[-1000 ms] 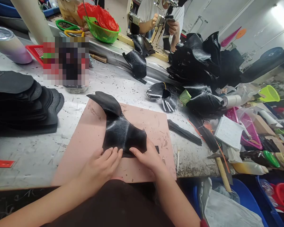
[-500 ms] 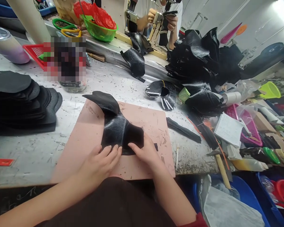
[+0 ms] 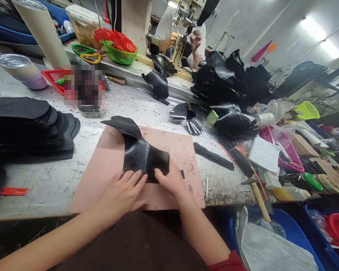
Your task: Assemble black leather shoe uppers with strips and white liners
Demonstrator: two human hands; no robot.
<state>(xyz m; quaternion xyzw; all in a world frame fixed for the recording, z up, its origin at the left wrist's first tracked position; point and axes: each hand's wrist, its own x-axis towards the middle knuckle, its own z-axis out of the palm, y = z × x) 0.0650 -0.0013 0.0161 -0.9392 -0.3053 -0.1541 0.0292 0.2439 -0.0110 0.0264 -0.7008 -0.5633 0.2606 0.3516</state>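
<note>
Head view, the only one: one black panel (image 3: pixel 145 152), apparently leather or imitation, lying on a pink board (image 3: pixel 97 180), its near edge beneath both hands, its far flap curling upward. Left-hand grip (image 3: pixel 123 188): unclosed, fingers laid along the near edge. Right-hand grip (image 3: pixel 171 180): apparently grasping the panel's right near corner, thumb on top, other fingers mostly hidden. Handling, as I judge it: light, pliant, somewhat slick on its glossy face, liable to crease; best held by the near edge and corner, the curled flap left free. Surface (image 3: pixel 53 184): pale, scuffed, flecked with dark scraps. To its left, a stack of black cut pieces (image 3: pixel 31 131), a red strip (image 3: pixel 15 191), a lidded tumbler (image 3: pixel 22 71). Beyond, yellow-handled scissors (image 3: pixel 90 57) and a green bowl (image 3: pixel 120 56) with red plastic. To the right, a black strip (image 3: pixel 213 156), a spiral notebook (image 3: pixel 264 153), a wooden-handled hammer (image 3: pixel 260 201). Room: across from me, a co-worker's hand (image 3: pixel 196 40) near a sewing machine (image 3: pixel 180 47); ceiling tubes (image 3: pixel 313 28) lit above.
</note>
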